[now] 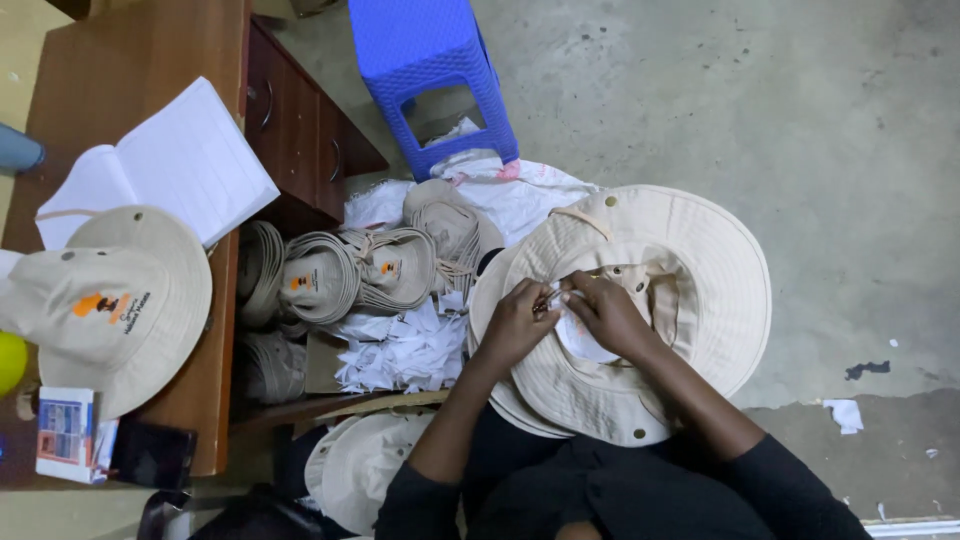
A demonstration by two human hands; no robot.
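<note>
A wide-brimmed beige hat (690,270) lies upside down on my lap, on top of another beige brim. My left hand (515,322) and my right hand (603,310) meet over its inside. Both pinch a white paper tag (582,338) at the inner band, fingers closed on it. A small thin object shows between the fingertips; I cannot tell what it is.
A wooden desk (150,60) at left carries an open notebook (170,165), a beige hat with an orange print (110,305), a small box (66,432) and a dark phone (152,455). Stacked folded hats (345,275) and white paper scraps (400,350) lie on the floor. A blue plastic stool (432,70) stands ahead.
</note>
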